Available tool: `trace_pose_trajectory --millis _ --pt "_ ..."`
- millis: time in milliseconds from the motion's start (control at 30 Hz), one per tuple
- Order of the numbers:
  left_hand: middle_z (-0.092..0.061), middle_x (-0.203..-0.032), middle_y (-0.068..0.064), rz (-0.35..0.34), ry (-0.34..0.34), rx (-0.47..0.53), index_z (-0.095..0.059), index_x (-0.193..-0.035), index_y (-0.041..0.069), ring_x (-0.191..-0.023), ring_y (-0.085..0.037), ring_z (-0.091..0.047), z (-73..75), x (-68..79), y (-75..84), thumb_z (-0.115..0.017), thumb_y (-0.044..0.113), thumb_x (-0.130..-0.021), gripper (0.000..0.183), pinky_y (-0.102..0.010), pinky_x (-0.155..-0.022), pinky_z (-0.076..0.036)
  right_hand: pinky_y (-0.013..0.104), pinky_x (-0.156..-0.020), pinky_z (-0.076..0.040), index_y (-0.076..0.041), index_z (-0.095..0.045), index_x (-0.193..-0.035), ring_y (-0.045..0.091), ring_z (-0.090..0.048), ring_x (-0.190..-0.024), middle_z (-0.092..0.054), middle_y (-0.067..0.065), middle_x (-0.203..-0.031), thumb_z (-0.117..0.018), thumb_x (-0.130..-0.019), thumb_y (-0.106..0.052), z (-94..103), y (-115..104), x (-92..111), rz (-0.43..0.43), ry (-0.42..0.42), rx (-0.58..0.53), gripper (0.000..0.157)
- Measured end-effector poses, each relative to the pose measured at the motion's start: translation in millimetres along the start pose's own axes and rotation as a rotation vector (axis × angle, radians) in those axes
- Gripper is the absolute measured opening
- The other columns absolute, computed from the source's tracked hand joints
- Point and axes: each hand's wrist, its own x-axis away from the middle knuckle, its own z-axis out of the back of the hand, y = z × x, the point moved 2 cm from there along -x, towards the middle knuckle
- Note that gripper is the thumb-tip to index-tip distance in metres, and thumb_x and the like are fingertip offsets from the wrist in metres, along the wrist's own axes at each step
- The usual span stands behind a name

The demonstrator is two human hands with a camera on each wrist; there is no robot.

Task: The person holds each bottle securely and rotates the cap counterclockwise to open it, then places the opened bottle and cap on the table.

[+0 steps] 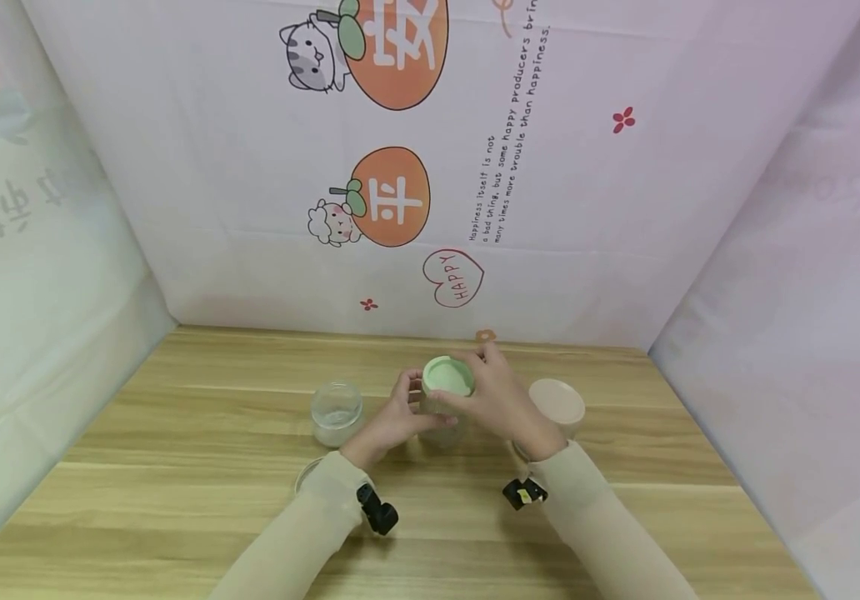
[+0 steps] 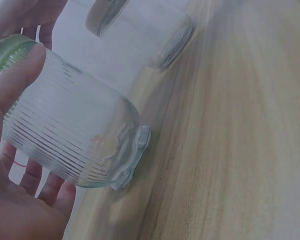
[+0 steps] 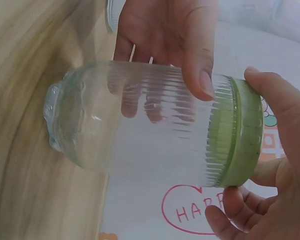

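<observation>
White cloth point(image 1: 587, 208) with printed cartoons and words makes the back wall, and before it spreads a wooden table point(image 1: 430, 550) with a light grain. Over this table two cream sleeves point(image 1: 610, 533) reach forward from the near side, and a small black device point(image 1: 377, 510) is at the left wrist.

The right hand point(image 1: 501, 400) holds the green lid with its thumb and fingers placed around the edge. The left hand point(image 1: 400, 421) grips the body of a ribbed glass jar point(image 3: 140, 150), thumb on one side and fingers on the other. This jar is upright between the two hands, near the middle of the table; whether its footed base touches the wood, I cannot tell surely.

To the right of it, partly behind the right hand and sleeve, stands a clear jar with a beige lid point(image 1: 556, 402). To the left is a lower glass jar point(image 1: 336, 421), near the left hand. The green lid point(image 1: 448, 377) sits on the mouth of the ribbed jar. A round rim point(image 1: 304, 472) shows partly from under the left sleeve.
</observation>
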Motion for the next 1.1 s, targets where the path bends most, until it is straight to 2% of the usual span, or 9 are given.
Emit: trace_pose_trajectory --millis 233,500,733,967,1100 --pt "-0.034 -0.146 -0.009 0.0 -0.008 -0.002 -0.029 -0.145 0.02 -0.135 -0.033 -0.035 -0.2 2.3 3.5 -0.085 0.03 -0.083 0.085 -0.054 -0.109 -0.035 0.039 -0.074 -0.052 -0.007 -0.065 -0.13 0.025 -0.053 -0.096 -0.05 0.018 -0.12 -0.083 -0.078 -0.051 -3.8 0 1 -0.02 0.052 -0.11 0.071" --pt "-0.035 -0.144 -0.01 -0.008 -0.02 -0.001 -0.028 -0.145 0.019 -0.134 -0.034 -0.037 -1.3 2.0 3.9 -0.084 0.03 -0.084 0.083 -0.055 -0.109 -0.035 0.043 -0.079 -0.051 -0.005 -0.066 -0.129 0.025 -0.052 -0.1 -0.051 0.016 -0.12 -0.086 -0.076 -0.043 -7.8 3 2 -0.027 0.09 -0.155 0.068" --pt "-0.035 -0.143 -0.01 -0.004 -0.034 0.01 -0.028 -0.144 0.02 -0.131 -0.033 -0.041 -0.7 0.8 1.6 -0.084 0.031 -0.084 0.083 -0.054 -0.108 -0.036 0.044 -0.081 -0.051 -0.006 -0.064 -0.132 0.026 -0.05 -0.105 -0.049 0.015 -0.125 -0.086 -0.076 -0.041 -7.1 5 2 -0.026 0.051 -0.195 0.07" --pt "-0.033 -0.148 -0.011 -0.01 -0.036 0.007 -0.029 -0.145 0.019 -0.135 -0.037 -0.037 0.7 1.8 2.4 -0.083 0.031 -0.084 0.082 -0.058 -0.11 -0.033 0.043 -0.081 -0.052 -0.005 -0.062 -0.135 0.028 -0.047 -0.107 -0.047 0.017 -0.124 -0.084 -0.078 -0.035 -4.3 10 -1 0.053 -0.006 -0.2 0.067" --pt "-0.03 -0.15 -0.012 -0.008 -0.044 0.007 -0.028 -0.146 0.019 -0.137 -0.038 -0.035 0.5 2.4 4.6 -0.082 0.031 -0.085 0.082 -0.059 -0.11 -0.032 0.042 -0.083 -0.051 -0.005 -0.06 -0.138 0.029 -0.044 -0.11 -0.046 0.017 -0.127 -0.082 -0.079 -0.031 -2.0 14 -2 0.067 -0.044 -0.225 0.069"
